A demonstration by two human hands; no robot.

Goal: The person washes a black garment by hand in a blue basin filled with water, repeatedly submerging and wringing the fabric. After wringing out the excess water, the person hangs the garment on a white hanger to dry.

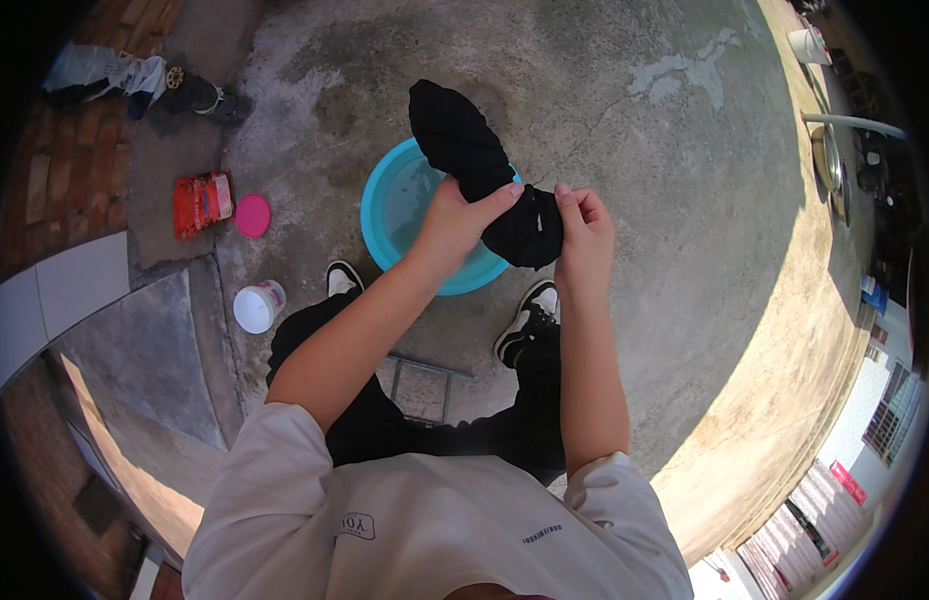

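A piece of black cloth [464,142], bunched and elongated, is held up over a turquoise plastic basin [376,225] of water on the concrete ground. My left hand [457,225] grips the cloth near its middle, the thumb lying across it. At the cloth's lower right end, my right hand [586,225] pinches its edge between thumb and fingers. A small pale spot shows on the cloth between the hands. The cloth hides part of the basin's far right rim.
To the left stand a white plastic tub [256,310], a round pink lid [253,215] and a red printed packet [203,204]. A black pipe with a valve wheel [176,77] is further off. A metal-framed stool or rack [421,386] shows between my legs.
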